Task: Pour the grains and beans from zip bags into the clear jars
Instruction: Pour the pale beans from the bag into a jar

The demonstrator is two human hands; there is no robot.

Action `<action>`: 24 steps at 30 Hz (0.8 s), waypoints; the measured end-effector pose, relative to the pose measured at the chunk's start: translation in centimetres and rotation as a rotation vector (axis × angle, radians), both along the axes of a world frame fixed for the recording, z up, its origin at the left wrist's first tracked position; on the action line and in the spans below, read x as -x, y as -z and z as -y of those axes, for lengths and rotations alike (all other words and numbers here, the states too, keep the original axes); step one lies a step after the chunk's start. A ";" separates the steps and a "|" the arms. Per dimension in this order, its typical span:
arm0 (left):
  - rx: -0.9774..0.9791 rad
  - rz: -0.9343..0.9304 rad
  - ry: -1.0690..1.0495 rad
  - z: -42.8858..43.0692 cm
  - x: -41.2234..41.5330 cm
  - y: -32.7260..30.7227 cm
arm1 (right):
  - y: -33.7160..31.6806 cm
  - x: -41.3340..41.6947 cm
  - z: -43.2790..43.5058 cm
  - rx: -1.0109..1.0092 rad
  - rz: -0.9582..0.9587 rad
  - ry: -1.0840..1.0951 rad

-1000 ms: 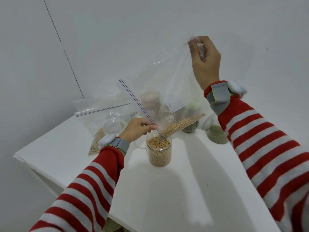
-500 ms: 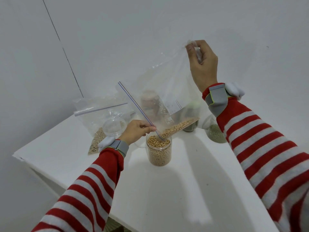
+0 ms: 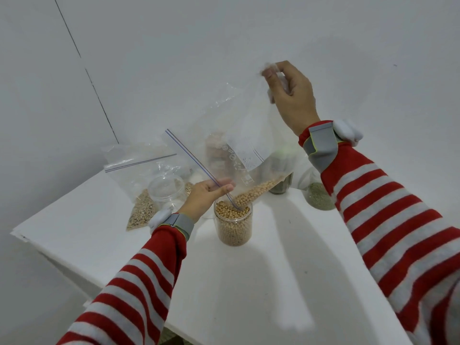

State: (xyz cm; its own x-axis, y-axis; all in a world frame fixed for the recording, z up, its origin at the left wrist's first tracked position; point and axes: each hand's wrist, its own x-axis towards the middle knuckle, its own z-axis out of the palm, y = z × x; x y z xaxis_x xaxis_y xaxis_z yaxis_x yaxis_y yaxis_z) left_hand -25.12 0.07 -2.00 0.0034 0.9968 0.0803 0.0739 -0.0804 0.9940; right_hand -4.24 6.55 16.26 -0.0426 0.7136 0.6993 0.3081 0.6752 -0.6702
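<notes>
Since the frame half a second back, the streak of beans (image 3: 258,191) lying in the zip bag (image 3: 239,125) has shortened, and the heap in the jar (image 3: 233,227) stands a little higher.

We note the right hand (image 3: 291,95) raised well above the desk (image 3: 261,282), its grip clenched on the bag's bottom corner. The left hand (image 3: 205,196) sits low, its grip pinching the zip edge at the bag's open mouth, just beside the jar's rim.

The jar stands upright near the middle of the desk, mouth up, filled almost to the brim. The bag hangs between both hands, its lower corner dipping into the jar. Its long axis slants from the raised corner on the far right down to the mouth over the jar, so the opening points downward and toward the desk's left edge.

We judge this to be the tail of the pour. To do it well, we would hold the mouth corner inside the rim, raise the bottom corner gradually so the beans slide in a thin run, and stop before overfilling, as little headroom remains.

A second bag (image 3: 139,170) and an empty jar (image 3: 166,192) wait toward the far left corner.
</notes>
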 end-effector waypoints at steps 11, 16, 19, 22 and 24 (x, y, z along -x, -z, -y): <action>0.003 0.117 -0.005 0.0 -0.5 -0.1 | 4.4 -3.7 0.1 0.131 -0.317 0.084; -0.010 0.111 0.001 0.3 -0.5 0.0 | 14.7 -3.8 1.5 0.819 -0.978 0.012; 0.005 0.094 0.010 0.3 -0.5 0.0 | 17.5 -3.8 1.9 1.076 -1.051 -0.408; 0.000 0.084 0.010 0.5 -0.3 -0.1 | 17.6 -3.4 1.4 1.006 -1.055 -0.444; -0.013 0.048 0.007 0.6 -0.1 -0.3 | 16.7 -3.4 1.2 0.951 -1.044 -0.489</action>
State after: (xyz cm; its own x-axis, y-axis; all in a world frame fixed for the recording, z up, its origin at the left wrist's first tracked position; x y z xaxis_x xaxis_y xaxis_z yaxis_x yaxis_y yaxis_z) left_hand -25.05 -0.55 -1.70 0.0063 0.9956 0.0935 0.0255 -0.0936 0.9953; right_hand -0.85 5.32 -0.44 -0.1930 0.9709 -0.1419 -0.6964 -0.2374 -0.6772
